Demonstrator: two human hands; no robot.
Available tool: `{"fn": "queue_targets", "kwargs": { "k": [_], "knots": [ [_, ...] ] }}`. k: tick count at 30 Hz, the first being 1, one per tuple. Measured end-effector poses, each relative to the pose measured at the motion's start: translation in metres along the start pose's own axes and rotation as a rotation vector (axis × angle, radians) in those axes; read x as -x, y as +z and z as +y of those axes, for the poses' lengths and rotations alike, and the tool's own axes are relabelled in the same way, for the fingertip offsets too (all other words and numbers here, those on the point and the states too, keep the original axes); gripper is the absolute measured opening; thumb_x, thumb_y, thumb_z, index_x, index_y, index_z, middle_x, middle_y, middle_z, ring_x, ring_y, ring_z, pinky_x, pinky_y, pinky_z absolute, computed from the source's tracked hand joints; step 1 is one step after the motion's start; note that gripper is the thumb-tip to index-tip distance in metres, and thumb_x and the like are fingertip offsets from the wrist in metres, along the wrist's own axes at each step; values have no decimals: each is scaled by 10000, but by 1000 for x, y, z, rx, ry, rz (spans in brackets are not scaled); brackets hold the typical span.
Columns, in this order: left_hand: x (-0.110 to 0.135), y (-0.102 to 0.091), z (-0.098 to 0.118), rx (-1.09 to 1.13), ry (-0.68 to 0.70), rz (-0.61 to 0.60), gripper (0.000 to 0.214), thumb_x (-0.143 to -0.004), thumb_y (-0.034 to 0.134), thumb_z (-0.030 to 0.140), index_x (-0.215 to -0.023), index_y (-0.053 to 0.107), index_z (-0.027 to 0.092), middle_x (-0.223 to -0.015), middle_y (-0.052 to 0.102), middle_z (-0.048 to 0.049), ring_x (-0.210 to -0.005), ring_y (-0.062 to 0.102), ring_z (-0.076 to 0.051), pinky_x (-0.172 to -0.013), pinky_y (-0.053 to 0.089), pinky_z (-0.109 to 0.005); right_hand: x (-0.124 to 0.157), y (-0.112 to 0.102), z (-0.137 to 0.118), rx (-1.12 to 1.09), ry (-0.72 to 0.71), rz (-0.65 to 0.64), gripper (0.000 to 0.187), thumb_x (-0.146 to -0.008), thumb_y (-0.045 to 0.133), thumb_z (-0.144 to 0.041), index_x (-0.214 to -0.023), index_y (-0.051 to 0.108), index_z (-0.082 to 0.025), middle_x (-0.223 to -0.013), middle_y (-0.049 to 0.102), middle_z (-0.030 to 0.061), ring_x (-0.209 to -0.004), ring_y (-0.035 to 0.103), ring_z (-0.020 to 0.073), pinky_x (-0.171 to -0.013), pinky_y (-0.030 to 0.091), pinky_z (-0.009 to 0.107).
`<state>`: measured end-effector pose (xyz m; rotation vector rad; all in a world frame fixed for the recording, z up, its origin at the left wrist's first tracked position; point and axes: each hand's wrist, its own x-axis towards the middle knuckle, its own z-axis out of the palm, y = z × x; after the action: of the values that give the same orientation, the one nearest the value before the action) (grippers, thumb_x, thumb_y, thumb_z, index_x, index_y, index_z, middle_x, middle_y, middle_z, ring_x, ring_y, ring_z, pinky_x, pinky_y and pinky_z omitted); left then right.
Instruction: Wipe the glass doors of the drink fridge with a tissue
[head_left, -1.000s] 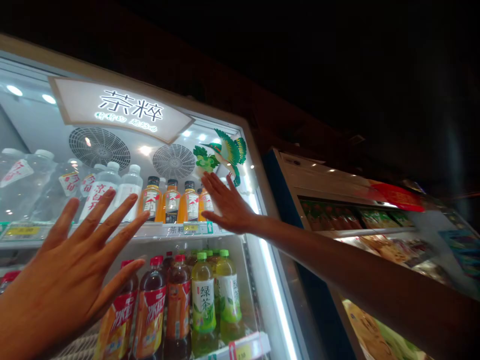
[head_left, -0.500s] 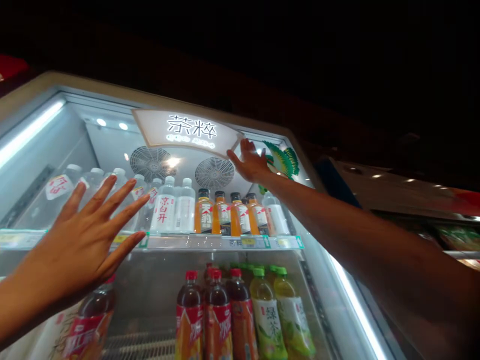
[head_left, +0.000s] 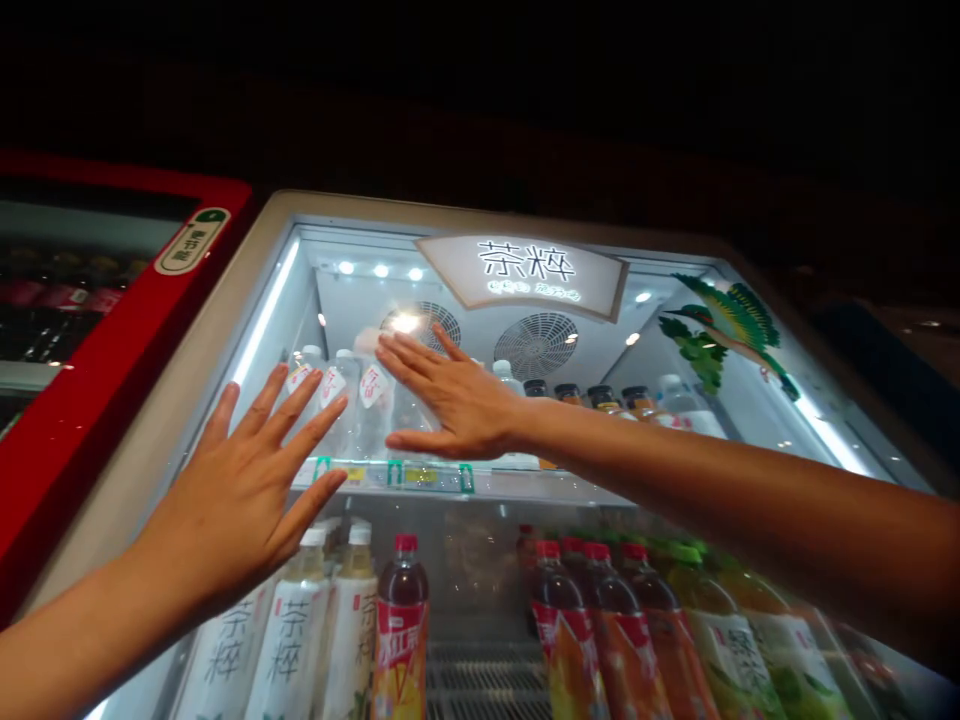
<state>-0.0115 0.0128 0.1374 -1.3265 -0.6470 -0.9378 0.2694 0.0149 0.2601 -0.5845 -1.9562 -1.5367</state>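
Note:
A lit drinks fridge [head_left: 330,205] fills the middle of the head view. My left hand [head_left: 247,480] is spread in front of its lower left part, fingers apart and holding nothing. My right hand [head_left: 457,400] reaches across from the right, also open, with its palm toward the upper shelf. A faint reflection shows by its fingertips; I cannot tell whether either hand touches the glass. Behind the hands, clear water bottles [head_left: 341,400] stand on the upper shelf [head_left: 555,487]. Below are white-labelled tea bottles [head_left: 289,640] and a red-capped tea bottle [head_left: 403,630]. My right arm partly hides the dark-capped bottles [head_left: 604,398].
On the left stands a red-framed fridge [head_left: 135,400] with bottles inside. An illuminated sign [head_left: 525,275] spans the fridge top, and a bird sticker [head_left: 727,325] is at its right. More red-capped bottles [head_left: 566,630] and green tea bottles [head_left: 735,640] fill the lower right.
My right hand has swept left from beside the sign to the water bottles. The view has shifted left, bringing in the red fridge. My left hand stays spread.

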Motion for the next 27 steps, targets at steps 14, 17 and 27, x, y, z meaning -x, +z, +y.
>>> {"fn": "queue_targets", "kwargs": {
  "k": [14,17,27],
  "knots": [
    [104,-35,-10,55,25,56,724,-946,472,466,-1601,286,221,-1707,264,-64,-1604,147,-275,-1319,46,-443,-34,23,-132,7,-189,-86,927,-974,402,-745,-1637,155,-146,-1717,150,103,-1613,91,205,-1326,-78,499],
    [131,-33,3,80,22,38,747,-927,495,445,-1605,278,217,-1708,255,-82,-1606,138,-286,-1323,30,-450,-20,27,-147,15,-125,-66,973,-939,479,-753,-1638,163,-154,-1713,149,111,-1614,93,228,-1331,-22,540],
    [191,-62,72,170,-42,-155,826,-898,537,371,-1626,200,175,-1738,118,-100,-1614,39,-332,-1328,-15,-487,86,40,-198,-104,-38,-28,996,-936,404,-796,-1628,209,-107,-1700,205,122,-1611,124,251,-1334,9,540]
  ]
}}
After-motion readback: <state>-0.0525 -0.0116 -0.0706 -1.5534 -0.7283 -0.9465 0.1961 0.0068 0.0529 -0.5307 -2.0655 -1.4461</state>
